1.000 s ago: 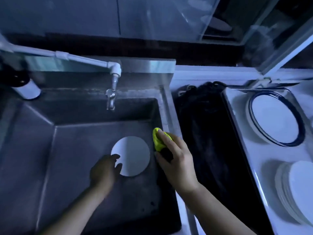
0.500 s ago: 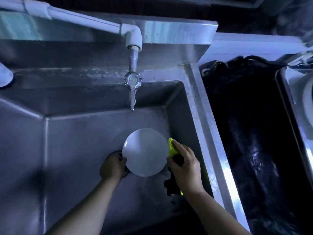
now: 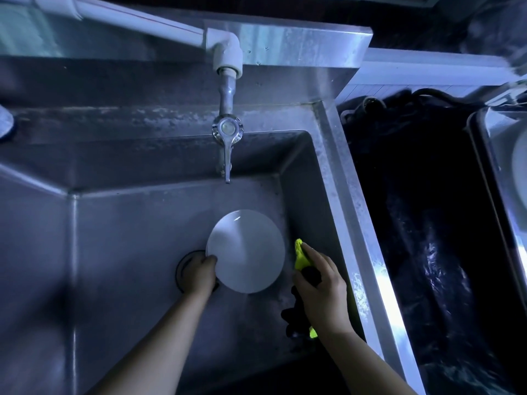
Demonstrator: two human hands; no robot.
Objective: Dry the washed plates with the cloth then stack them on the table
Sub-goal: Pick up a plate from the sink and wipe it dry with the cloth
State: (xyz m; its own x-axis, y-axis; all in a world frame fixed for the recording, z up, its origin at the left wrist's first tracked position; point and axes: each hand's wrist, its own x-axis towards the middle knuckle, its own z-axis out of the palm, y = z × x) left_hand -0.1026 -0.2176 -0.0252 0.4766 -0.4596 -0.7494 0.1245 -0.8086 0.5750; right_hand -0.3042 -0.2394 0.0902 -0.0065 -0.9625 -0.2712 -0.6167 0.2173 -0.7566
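A small round white plate (image 3: 246,250) is held up inside the steel sink (image 3: 119,252), tilted toward me. My left hand (image 3: 199,273) grips its lower left rim, thumb on the face, above the drain. Just right of the plate, my right hand (image 3: 320,292) holds a yellow-green and black cloth (image 3: 299,253). The cloth does not touch the plate. A black part of the cloth hangs below my right hand.
A tap (image 3: 226,132) on a white pipe (image 3: 148,19) hangs over the sink's back wall. The sink's right rim (image 3: 353,218) borders a dark gap with black plastic (image 3: 427,238). A white tray edge (image 3: 502,166) shows at far right.
My left hand took hold of the plate and lifted it off the sink floor. The view moved closer and to the left, so the plates on the table left the view.
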